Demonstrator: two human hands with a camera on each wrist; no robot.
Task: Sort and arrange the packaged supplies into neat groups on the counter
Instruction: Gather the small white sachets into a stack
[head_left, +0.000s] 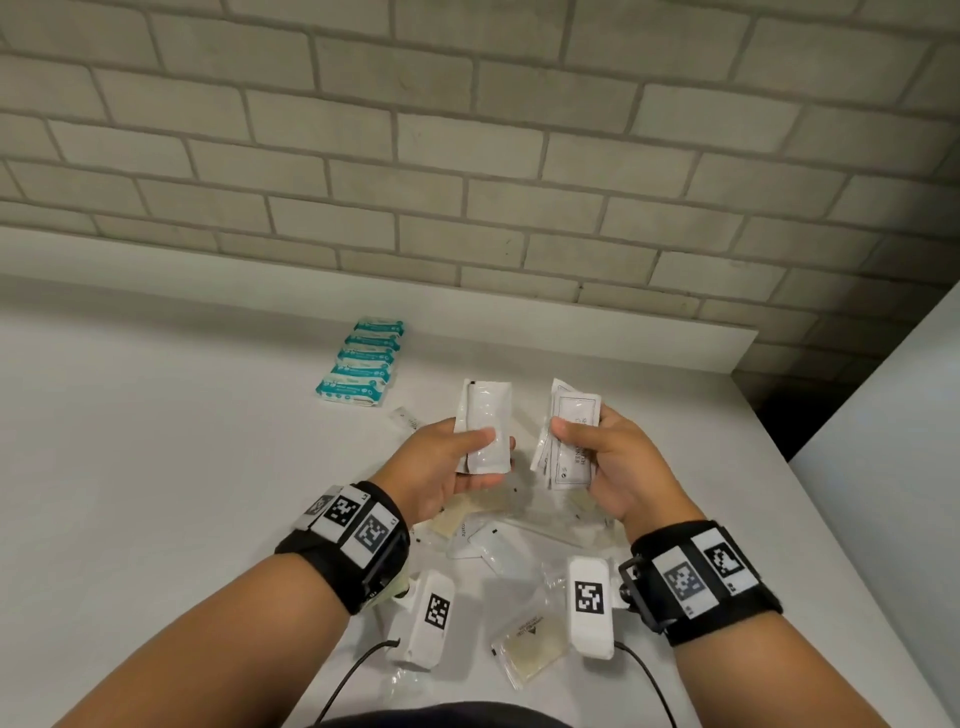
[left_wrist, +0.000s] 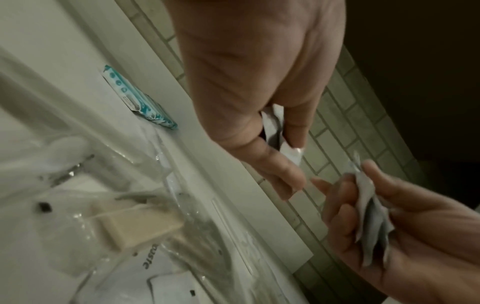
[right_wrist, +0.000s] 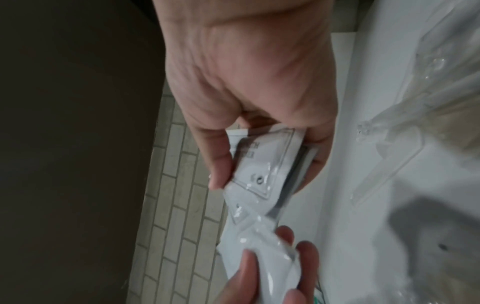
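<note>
My left hand (head_left: 470, 452) holds a plain white sachet (head_left: 485, 421) upright above the counter, thumb across its front. My right hand (head_left: 576, 441) grips a fanned stack of white printed packets (head_left: 569, 447) close beside it. In the right wrist view the printed packets (right_wrist: 270, 170) sit between thumb and fingers, and the left hand's sachet (right_wrist: 262, 253) is just below. The left wrist view shows the sachet (left_wrist: 275, 133) pinched in my left hand and the stack (left_wrist: 371, 226) in the right. A neat row of teal-and-white packs (head_left: 363, 364) lies further back on the counter.
Loose clear and white packets (head_left: 509, 540) lie scattered under my hands, with a beige sachet (head_left: 530, 649) near the front edge. A small clear packet (head_left: 405, 418) lies beside the teal row. The white counter (head_left: 156, 441) meets a brick wall (head_left: 467, 156) behind; its right edge drops off.
</note>
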